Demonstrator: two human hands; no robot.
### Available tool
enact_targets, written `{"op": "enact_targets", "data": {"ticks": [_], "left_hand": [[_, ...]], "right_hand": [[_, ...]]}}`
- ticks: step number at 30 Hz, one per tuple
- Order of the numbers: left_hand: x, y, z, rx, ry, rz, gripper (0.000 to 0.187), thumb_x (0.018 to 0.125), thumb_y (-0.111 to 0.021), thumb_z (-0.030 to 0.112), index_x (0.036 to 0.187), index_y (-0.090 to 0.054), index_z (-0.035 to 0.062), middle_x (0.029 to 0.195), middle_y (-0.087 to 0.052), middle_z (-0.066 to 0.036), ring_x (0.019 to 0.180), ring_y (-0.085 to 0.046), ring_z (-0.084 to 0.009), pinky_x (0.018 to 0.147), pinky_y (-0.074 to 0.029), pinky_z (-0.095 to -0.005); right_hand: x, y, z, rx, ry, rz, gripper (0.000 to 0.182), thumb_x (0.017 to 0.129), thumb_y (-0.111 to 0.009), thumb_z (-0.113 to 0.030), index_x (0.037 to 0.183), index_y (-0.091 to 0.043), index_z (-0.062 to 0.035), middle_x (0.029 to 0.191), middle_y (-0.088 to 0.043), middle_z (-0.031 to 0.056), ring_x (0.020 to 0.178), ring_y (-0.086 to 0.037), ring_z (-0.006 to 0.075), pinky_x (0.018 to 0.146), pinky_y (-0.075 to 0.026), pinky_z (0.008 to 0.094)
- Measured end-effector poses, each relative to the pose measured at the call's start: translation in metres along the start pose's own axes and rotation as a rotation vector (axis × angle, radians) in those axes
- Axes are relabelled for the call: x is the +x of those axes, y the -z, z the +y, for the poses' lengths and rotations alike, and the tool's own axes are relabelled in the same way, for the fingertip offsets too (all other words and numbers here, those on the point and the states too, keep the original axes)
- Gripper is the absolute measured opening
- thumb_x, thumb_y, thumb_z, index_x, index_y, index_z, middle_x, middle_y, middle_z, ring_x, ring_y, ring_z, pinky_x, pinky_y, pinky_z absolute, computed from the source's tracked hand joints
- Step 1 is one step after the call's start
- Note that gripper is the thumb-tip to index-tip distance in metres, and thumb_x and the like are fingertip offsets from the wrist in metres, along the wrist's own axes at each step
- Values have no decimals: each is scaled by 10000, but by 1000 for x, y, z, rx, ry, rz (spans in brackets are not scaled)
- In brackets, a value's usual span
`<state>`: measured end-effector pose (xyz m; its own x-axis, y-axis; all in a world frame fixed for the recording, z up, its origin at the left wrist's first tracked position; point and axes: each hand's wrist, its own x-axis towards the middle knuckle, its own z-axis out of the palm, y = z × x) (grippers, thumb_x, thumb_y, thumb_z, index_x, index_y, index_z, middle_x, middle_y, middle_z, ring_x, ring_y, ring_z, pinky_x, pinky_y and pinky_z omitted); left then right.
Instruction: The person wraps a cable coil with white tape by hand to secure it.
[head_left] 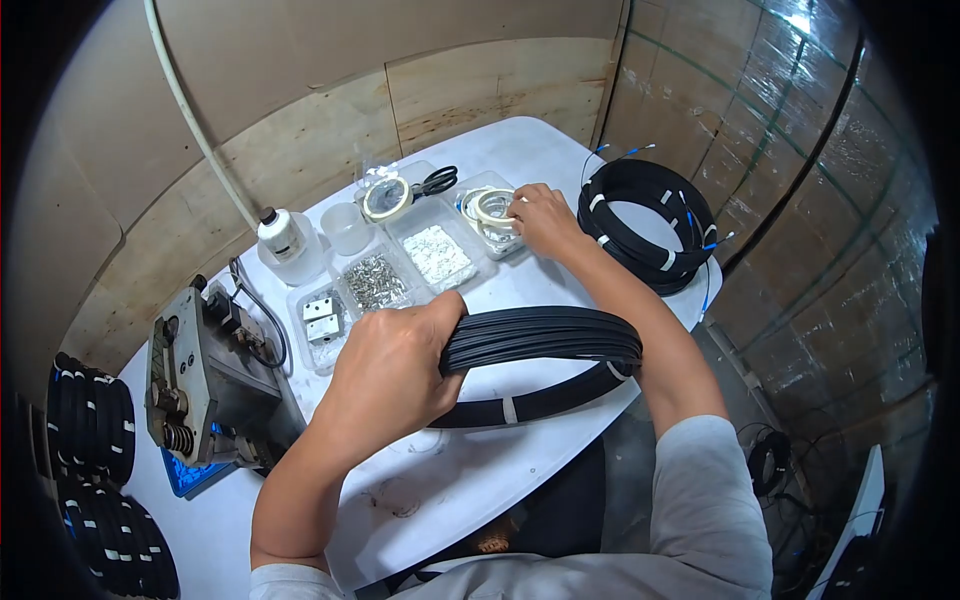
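Observation:
My left hand (390,365) is wrapped round a coil of black cable (540,338), lifting its near strands above the table. White bands tie the lower part of the coil, and its right side lies against my right forearm. Further back, my right hand (548,220) has its fingers curled at the edge of a roll of tape (495,207). That roll sits at a clear plastic box (500,250) with more rolls. My fingertips are partly hidden there.
On the white table (440,500) stand boxes of white pieces (435,255) and metal parts (375,282), scissors (436,182), a bottle (283,240) and a bench machine (215,360). Another cable coil (650,220) lies at the right; several tied coils (90,420) are at the left.

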<state>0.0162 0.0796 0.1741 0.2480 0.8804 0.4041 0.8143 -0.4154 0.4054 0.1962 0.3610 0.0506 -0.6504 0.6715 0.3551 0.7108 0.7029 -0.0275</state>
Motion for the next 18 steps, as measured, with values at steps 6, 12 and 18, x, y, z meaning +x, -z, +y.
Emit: {"op": "enact_targets", "data": {"ticks": [6,12,18], "left_hand": [[2,10,4,21,-6,-46,347,849,-716,320,832,-544,20,598,-586,-200,605,-626,-420,583,-499,-471],[4,-1,9,-155,92,123,366,1030,-451,371,1176,-508,40,553,-564,-153,569,-589,-406,588,-419,-495],[-5,-5,17,-96,122,186,388,1023,-463,369,1271,-424,72,561,-603,-172,592,-623,-438,584,-461,-552]], "right_hand": [[-33,83,-35,512,-18,118,203,893,-687,-127,1050,-683,1,994,-700,147,967,-664,279,858,-504,378],[-91,194,-86,575,157,173,206,898,-691,-123,1058,-691,6,946,-707,144,844,-671,243,789,-515,333],[-121,230,-109,410,267,148,211,847,-733,-121,1037,-717,-30,898,-704,106,845,-659,261,806,-509,360]]}}
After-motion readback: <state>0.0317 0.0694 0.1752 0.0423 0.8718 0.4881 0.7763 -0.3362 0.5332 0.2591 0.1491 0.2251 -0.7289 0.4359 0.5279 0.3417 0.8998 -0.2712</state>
